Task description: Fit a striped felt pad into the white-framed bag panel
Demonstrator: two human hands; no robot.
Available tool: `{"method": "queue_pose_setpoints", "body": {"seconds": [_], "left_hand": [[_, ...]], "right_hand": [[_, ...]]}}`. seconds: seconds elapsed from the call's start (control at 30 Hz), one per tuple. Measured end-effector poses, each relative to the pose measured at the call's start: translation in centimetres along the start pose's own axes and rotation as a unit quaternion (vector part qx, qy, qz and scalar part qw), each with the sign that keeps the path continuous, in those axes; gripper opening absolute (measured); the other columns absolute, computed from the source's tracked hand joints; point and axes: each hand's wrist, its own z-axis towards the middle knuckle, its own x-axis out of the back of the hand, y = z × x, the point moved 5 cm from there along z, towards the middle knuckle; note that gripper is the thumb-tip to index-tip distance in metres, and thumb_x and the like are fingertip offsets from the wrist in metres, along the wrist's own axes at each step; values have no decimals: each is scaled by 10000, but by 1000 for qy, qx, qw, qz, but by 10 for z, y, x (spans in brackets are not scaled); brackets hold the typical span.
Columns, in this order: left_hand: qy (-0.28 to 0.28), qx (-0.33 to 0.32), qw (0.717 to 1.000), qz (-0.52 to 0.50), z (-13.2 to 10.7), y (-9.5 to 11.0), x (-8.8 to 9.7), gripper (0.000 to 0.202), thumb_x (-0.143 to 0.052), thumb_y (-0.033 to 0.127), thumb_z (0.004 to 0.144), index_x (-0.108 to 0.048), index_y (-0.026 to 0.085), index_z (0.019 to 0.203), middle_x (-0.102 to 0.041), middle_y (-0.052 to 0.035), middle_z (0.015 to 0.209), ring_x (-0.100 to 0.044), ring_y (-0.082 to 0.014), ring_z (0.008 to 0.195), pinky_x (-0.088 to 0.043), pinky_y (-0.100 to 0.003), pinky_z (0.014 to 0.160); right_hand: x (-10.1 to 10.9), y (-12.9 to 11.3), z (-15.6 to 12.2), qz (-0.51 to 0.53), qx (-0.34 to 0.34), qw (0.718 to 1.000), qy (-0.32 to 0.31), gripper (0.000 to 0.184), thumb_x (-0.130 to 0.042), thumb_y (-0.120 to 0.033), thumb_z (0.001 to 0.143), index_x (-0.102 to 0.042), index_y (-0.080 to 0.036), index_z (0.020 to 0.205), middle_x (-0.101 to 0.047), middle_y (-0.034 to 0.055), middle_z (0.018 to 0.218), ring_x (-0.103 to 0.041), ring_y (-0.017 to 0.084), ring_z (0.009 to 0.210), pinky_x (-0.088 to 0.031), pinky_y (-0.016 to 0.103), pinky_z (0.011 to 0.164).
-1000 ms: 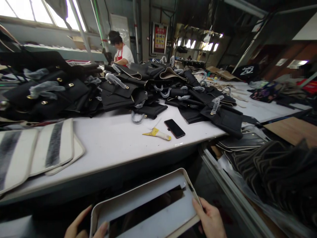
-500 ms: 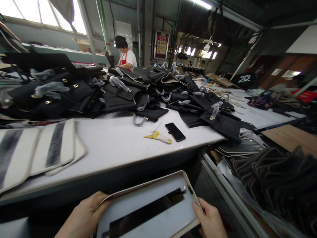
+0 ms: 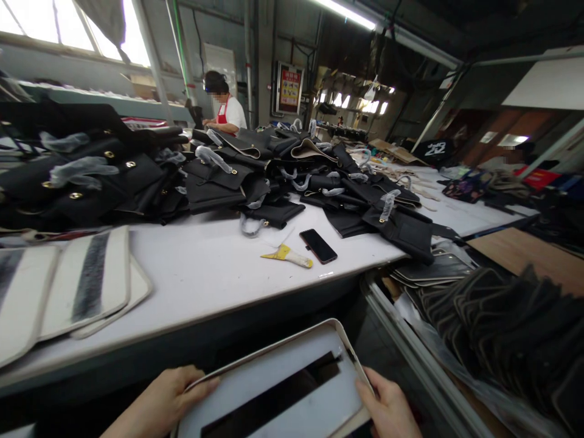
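Observation:
Low in the view, my left hand (image 3: 164, 398) and my right hand (image 3: 387, 401) hold a shallow, rounded-corner panel with a raised rim (image 3: 314, 404). Its inside is pale and crossed by a dark strip; the near edge lies below the frame. My left thumb rests over the left rim, with the fingers outside. The right thumb presses inside the right rim while the fingers wrap behind it. Past the panel, on the white table (image 3: 191, 274), lie yellow-and-white snips (image 3: 287, 255) and a black phone (image 3: 318, 246).
Black bags (image 3: 214, 182) with plastic-wrapped handles are heaped across the table. Cream panels with dark stripes (image 3: 86, 283) lie at the left. Many dark panels (image 3: 493, 328) stand stacked at the right, beside a metal rail (image 3: 410, 347). A co-worker in a red apron (image 3: 225, 112) is behind the heap.
My left hand's thumb has slid further over the rim, to the right. The right hand keeps its hold on the panel. The view has shifted slightly, and the table things appear further left.

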Motion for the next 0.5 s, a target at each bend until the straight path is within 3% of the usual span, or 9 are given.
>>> {"method": "queue_pose_setpoints", "body": {"seconds": [0.07,0.1,0.2,0.27,0.33,0.4,0.5], "left_hand": [[23,-11,997,73,5,29,6,492,-583,595,806,-727,223,1094,-706,-97,1086,-622,-330,1071,-460,-369,912],[32,-30,996,83,10,49,6,560,-624,562,792,-645,248,1255,-643,-104,1258,-555,-338,1205,-411,-396,1010],[-5,-194,979,56,33,133,-14,574,-597,459,856,-496,297,1398,-559,-63,1388,-562,-271,1214,-407,-362,1037],[-26,-283,957,56,55,183,-34,553,-573,403,881,-495,235,1402,-558,-102,1389,-568,-295,1209,-418,-386,1030],[-49,-321,944,56,82,218,-54,464,-551,366,898,-567,226,1339,-611,-94,1329,-590,-280,1177,-440,-357,992],[-75,-338,936,62,106,236,-69,308,-515,357,915,-722,231,1105,-729,-74,1075,-666,-253,990,-486,-321,858],[-108,-341,931,67,129,239,-80,306,-494,381,924,-759,228,914,-742,-44,845,-670,-210,786,-471,-283,706]], "right_hand": [[1,-2,-2,-3,1,1000,14,456,-610,-537,725,-783,-136,858,-523,20,444,-552,200,479,-509,259,536],[2,-3,-3,-5,2,1000,19,457,-609,-534,727,-783,-135,869,-507,17,430,-552,202,474,-504,255,526],[0,-4,-5,-19,-5,1000,20,483,-592,-549,741,-778,-134,902,-477,8,416,-543,199,455,-494,252,509],[-1,-3,-5,-21,-12,999,20,501,-580,-567,746,-773,-135,910,-469,0,420,-527,189,440,-486,254,498],[-2,-2,-5,-15,-14,1000,24,513,-576,-581,746,-766,-134,912,-467,-5,428,-518,183,441,-476,254,488],[-2,0,-3,-11,-19,1000,21,526,-569,-596,747,-760,-136,915,-471,-5,440,-512,180,445,-464,251,475],[-3,2,0,-21,-40,999,-5,559,-548,-622,749,-748,-134,934,-466,-9,451,-472,160,419,-430,239,438]]}}
